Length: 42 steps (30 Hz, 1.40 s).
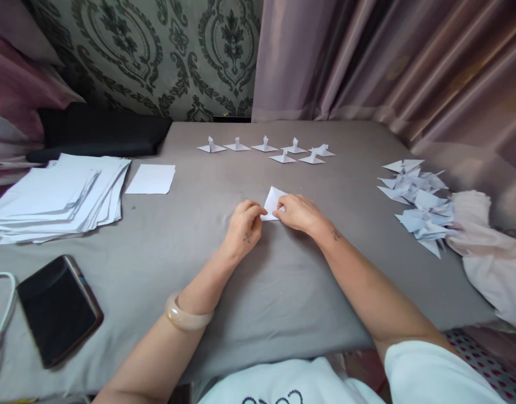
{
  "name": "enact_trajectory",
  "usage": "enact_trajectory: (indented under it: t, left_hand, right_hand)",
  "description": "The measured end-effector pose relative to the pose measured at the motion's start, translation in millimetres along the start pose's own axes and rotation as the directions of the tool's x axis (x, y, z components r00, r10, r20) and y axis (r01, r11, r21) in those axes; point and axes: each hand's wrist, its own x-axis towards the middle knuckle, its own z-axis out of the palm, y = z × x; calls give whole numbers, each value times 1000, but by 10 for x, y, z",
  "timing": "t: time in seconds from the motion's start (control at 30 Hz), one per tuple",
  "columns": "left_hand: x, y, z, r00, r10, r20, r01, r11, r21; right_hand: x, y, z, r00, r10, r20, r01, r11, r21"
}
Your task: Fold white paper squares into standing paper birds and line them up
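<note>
A small folded piece of white paper [273,197] lies near the middle of the grey-covered table, its pointed corner facing away from me. My left hand [246,224] pinches its near left edge between thumb and forefinger. On the right side, my right hand [299,212] has its fingertips closed on the same paper and covers that part of it. Beyond both hands stand several folded paper figures [265,145] with flat wings and upright centres, in two loose rows.
At left lie a stack of white paper [60,196], a small square sheet pile [152,179], a dark-screened phone [58,308], a white cable [5,314] and a black folded item [102,132]. A heap of folded paper cranes [426,205] sits at right beside pale cloth [489,258].
</note>
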Motion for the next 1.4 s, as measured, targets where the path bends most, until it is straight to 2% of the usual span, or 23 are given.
enact_trajectory:
  t: [0.07, 0.1, 0.17, 0.3, 0.4, 0.5, 0.57, 0.67, 0.77, 0.87, 0.9, 0.97, 1.07, 1.2, 1.4]
  left_hand:
    - [-36, 12, 39, 986, 150, 76, -155, 986, 59]
    - [-47, 24, 51, 974, 185, 128, -198, 975, 102]
    - [-57, 55, 60, 958, 193, 211, -235, 952, 194]
    - [-54, 117, 32, 947, 161, 277, -247, 918, 310]
    - [-51, 144, 12, 938, 151, 312, -262, 899, 352]
    - [-55, 150, 8, 927, 158, 341, -292, 872, 392]
    - [-59, 145, 9, 920, 166, 356, -312, 858, 408]
    - [-63, 136, 7, 909, 179, 378, -340, 842, 419]
    - [-61, 131, 6, 904, 175, 390, -345, 837, 424]
    - [-58, 126, 10, 909, 151, 388, -321, 848, 422]
    - [-58, 124, 12, 912, 145, 385, -312, 853, 419]
    - [-58, 119, 15, 916, 141, 376, -301, 862, 408]
    - [-61, 110, 20, 921, 150, 360, -297, 867, 399]
    - [-68, 98, 31, 916, 185, 355, -328, 854, 403]
    - [-82, 89, 35, 902, 201, 383, -365, 828, 426]
  right_hand:
    - [-5, -19, 5, 1000, 0, -11, 1, 1000, 13]
    - [-7, -21, 3, 1000, -4, -14, 4, 1000, 19]
    - [-15, 7, -6, 1000, -21, -16, 21, 999, 42]
    - [-84, 220, -19, 993, -111, -25, 114, 981, 158]
    - [-192, 430, 52, 965, -211, -157, 255, 900, 353]
    - [-288, 546, 217, 899, -158, -408, 292, 912, 290]
    - [-315, 549, 346, 845, -151, -513, 304, 925, 229]
    - [-306, 483, 487, 765, -141, -629, 341, 916, 209]
    - [-302, 399, 537, 693, -110, -712, 407, 875, 261]
    - [-350, 351, 560, 657, 53, -752, 358, 856, 373]
    - [-375, 343, 573, 664, 109, -739, 306, 863, 402]
    - [-420, 331, 609, 714, 160, -682, 194, 890, 412]
    - [-452, 298, 664, 798, 108, -593, 152, 916, 372]
    - [-437, 234, 693, 821, 36, -570, 228, 895, 385]
    - [-455, 208, 687, 840, -6, -543, 247, 895, 372]
